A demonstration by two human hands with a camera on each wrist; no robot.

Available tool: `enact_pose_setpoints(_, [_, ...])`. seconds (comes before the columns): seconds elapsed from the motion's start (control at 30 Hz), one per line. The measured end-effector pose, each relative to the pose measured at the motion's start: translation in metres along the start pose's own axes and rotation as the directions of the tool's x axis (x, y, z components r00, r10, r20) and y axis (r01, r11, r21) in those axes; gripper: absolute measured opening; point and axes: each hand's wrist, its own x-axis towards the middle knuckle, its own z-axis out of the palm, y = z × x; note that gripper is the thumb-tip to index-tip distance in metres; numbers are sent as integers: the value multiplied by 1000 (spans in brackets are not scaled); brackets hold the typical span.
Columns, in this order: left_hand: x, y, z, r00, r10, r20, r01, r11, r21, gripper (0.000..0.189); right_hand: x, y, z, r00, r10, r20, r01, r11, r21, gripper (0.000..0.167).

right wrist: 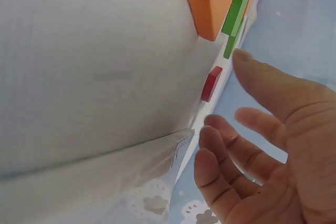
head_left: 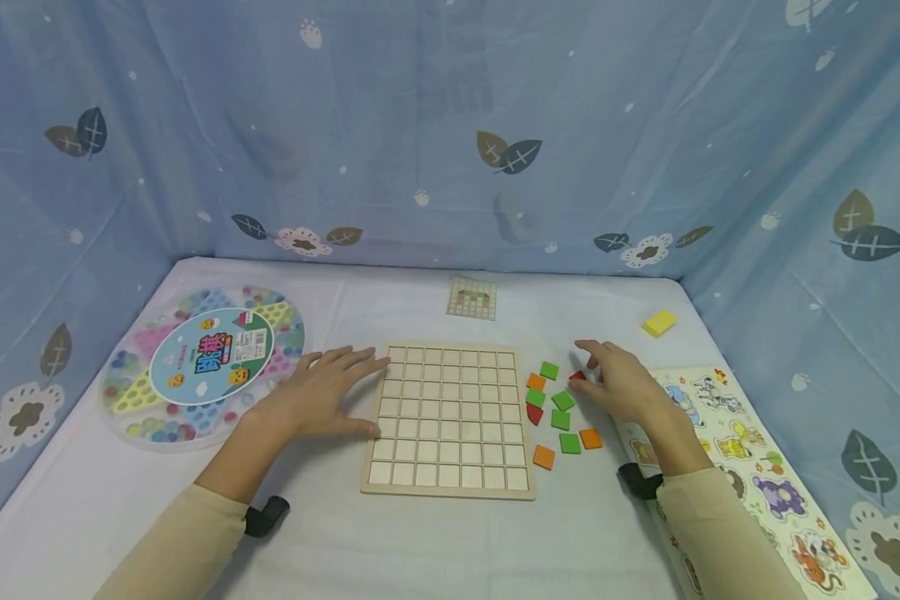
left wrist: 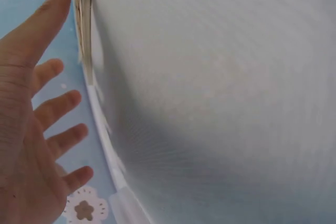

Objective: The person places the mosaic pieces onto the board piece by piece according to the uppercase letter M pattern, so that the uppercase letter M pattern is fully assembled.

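A wooden grid board (head_left: 450,421) with bare square cells lies mid-table. At its left edge my left hand (head_left: 318,396) is spread, fingers extended, holding nothing; whether the fingertips touch the board I cannot tell. My right hand (head_left: 622,383) hovers by the loose pieces, thumb and fingers parted around a red piece (head_left: 577,377). In the right wrist view a gap shows between the fingers and that red piece (right wrist: 212,84). Several green squares (head_left: 560,419), orange squares (head_left: 543,457) and a red quarter-round piece (head_left: 535,414) are scattered right of the board.
A small pattern card (head_left: 472,298) lies behind the board. A round Chinese checkers set (head_left: 210,358) is at the left. On the right are an animal-picture board (head_left: 750,467), partly under the right forearm, and a yellow block (head_left: 658,323). Patterned curtains (head_left: 420,125) surround the table.
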Motion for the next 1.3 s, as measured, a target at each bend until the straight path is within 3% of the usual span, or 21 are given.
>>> enact_pose_setpoints(0.23, [2,-8,6,1000,9,13,-8,999,-48,107,2,0,1,999,30,44,-31,999,23,59])
enact_pose_setpoints(0.5, [7,-15,11,999,35,40,-28,987,-155,101,5,-1,4,1000,-4,19,4,1000,22,39])
enact_pose_setpoints(0.77, [9,-18,14,998,48,43,-42,989,-141,99,5,-4,6,999,8,36,-10,999,48,38])
enact_pose_setpoints(1.07, [13,-14,12,995,40,87,-24,983,-182,101,3,-9,8,990,-139,-17,140,976,164,28])
enact_pose_setpoints(1.3, [15,-15,15,998,45,47,-34,979,-201,100,8,-18,7,982,-186,-22,184,933,309,28])
